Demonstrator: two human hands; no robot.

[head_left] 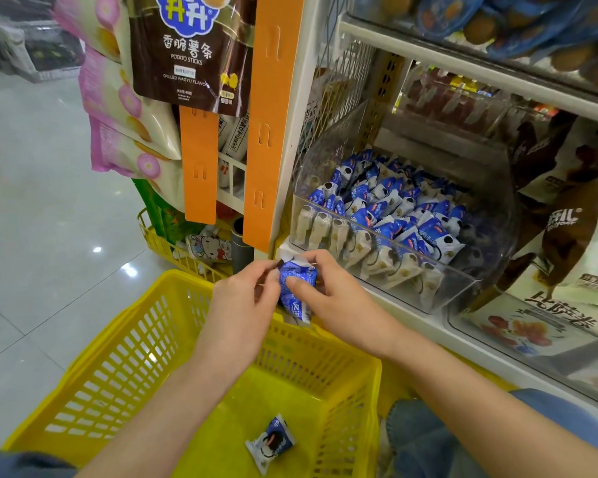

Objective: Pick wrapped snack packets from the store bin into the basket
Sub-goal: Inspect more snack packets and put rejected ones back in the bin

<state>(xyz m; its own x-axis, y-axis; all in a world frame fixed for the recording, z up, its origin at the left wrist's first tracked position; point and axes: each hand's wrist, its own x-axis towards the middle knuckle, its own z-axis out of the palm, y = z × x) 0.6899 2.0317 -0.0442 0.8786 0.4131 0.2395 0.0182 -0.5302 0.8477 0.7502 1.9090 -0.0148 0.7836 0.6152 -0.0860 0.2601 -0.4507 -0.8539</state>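
A clear plastic bin [439, 284] on the low shelf holds several blue-and-white wrapped snack packets [394, 208]. Above the far rim of the yellow basket [125, 357], both hands hold blue-and-white packets [296, 281] between them. My left hand [242, 305] pinches the top left corner. My right hand [328, 291] grips the right side, thumb pressed on the front. How many packets are in the bunch is unclear. One packet [271, 441] lies on the basket floor.
Orange hanging strips [266, 125] with snack bags hang left of the bin. A yellow wire rack [183, 250] stands behind the basket. More snack bags [567, 257] fill the shelf at the right. Grey tile floor [42, 208] lies to the left.
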